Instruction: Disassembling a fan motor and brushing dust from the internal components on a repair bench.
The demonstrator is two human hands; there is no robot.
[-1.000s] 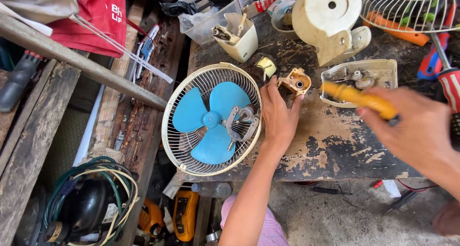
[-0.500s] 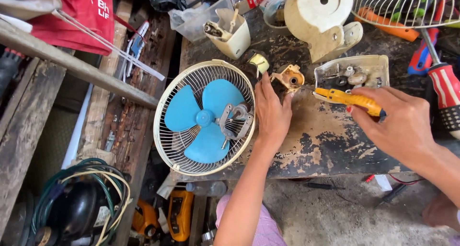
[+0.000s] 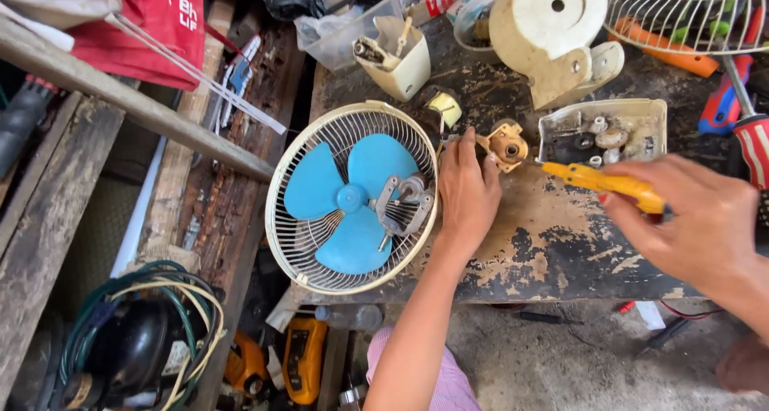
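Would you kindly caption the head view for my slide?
Left hand steadies a small tan gear part beside a blue-bladed fan; right hand holds a yellow-handled screwdriver.

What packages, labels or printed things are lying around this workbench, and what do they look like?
Red cloth bag: top left, draped over a wooden beam, white lettering.
Clear plastic tub: at the bench's far edge, boxy, see-through.
Red-and-white labelled item: top centre behind the tub, too small to tell its kind.
No screens or signs in view.
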